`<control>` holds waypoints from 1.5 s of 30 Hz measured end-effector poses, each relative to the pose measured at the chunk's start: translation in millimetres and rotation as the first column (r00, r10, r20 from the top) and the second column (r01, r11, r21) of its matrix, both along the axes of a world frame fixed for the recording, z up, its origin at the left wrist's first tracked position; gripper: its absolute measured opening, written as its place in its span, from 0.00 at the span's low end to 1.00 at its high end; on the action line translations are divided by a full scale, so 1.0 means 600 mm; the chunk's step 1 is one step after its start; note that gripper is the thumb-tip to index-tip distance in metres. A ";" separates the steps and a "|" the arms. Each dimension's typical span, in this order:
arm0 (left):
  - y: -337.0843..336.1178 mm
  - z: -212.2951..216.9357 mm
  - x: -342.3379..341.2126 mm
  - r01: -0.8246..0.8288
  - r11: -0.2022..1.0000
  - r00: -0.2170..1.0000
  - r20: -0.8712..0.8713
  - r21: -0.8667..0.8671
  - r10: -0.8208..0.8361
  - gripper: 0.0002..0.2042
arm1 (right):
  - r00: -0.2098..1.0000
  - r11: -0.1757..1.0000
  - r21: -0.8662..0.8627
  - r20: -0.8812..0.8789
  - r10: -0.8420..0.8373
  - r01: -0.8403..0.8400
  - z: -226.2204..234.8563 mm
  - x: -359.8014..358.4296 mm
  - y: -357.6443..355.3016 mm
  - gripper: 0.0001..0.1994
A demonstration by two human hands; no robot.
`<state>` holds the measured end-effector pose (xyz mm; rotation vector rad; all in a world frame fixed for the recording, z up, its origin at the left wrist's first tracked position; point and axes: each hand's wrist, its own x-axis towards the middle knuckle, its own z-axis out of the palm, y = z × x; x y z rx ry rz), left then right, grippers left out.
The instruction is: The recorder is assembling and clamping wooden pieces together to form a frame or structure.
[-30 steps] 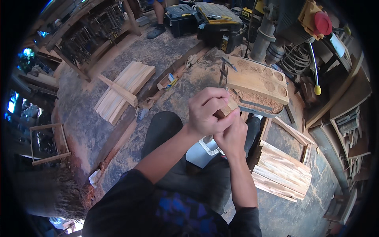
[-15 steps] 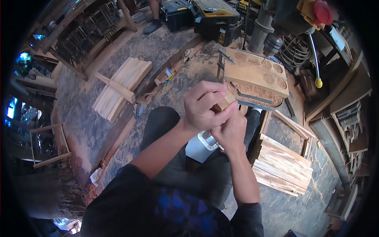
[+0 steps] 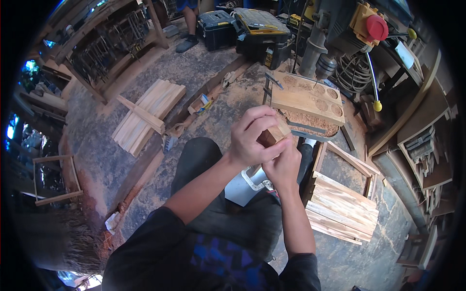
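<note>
A short wooden block (image 3: pixel 278 131) is gripped between my two hands, above my lap. My left hand (image 3: pixel 251 137) wraps over it from the left, fingers curled along its top and thumb across the near side. Directly beneath and to the right, my right hand (image 3: pixel 283 167) is closed around the block's lower part, which its fingers hide. Under the hands, between my legs, shows a grey metal plate (image 3: pixel 239 190) with a rounded pale frame on it. Just beyond is a thick wooden board (image 3: pixel 303 102) with several round recesses, lying over a tray of shavings.
A drill press chuck (image 3: pixel 326 64) and its yellow-knobbed lever (image 3: pixel 377 105) rise behind the board. Stacked planks lie left (image 3: pixel 145 119) and right (image 3: pixel 342 208) on the dusty floor. Toolboxes (image 3: pixel 262 24) stand at the back, near another person's foot (image 3: pixel 187 44).
The block has tilted in my hands, so more of its faces shows. My hands keep their grip. The view has shifted slightly, with the drill press now further left and lower.
</note>
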<state>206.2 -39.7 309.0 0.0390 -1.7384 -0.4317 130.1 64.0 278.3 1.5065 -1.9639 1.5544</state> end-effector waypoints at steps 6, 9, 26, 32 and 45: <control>-0.005 -0.020 -0.015 0.033 0.999 0.999 -0.027 -0.016 -0.033 0.23 | 1.000 0.999 0.037 0.009 -0.023 0.023 -0.008 -0.004 -0.003 0.17; 0.017 -0.024 -0.015 0.062 0.985 0.997 -0.049 0.161 -0.055 0.25 | 0.999 0.999 0.014 0.003 -0.044 0.044 -0.005 -0.001 -0.005 0.17; 0.034 -0.042 -0.026 0.203 0.798 0.978 -0.157 0.567 -0.137 0.24 | 0.992 0.991 0.130 0.128 -0.005 -0.012 -0.014 -0.001 0.000 0.22; 0.035 -0.040 -0.021 0.172 0.819 0.985 -0.112 0.547 -0.132 0.26 | 1.000 0.998 0.060 -0.021 0.005 -0.004 -0.020 -0.008 -0.002 0.20; 0.013 -0.230 0.156 0.043 0.680 0.912 0.249 0.732 -0.326 0.25 | 0.927 0.834 -0.526 0.371 0.049 0.167 0.214 -0.120 0.202 0.16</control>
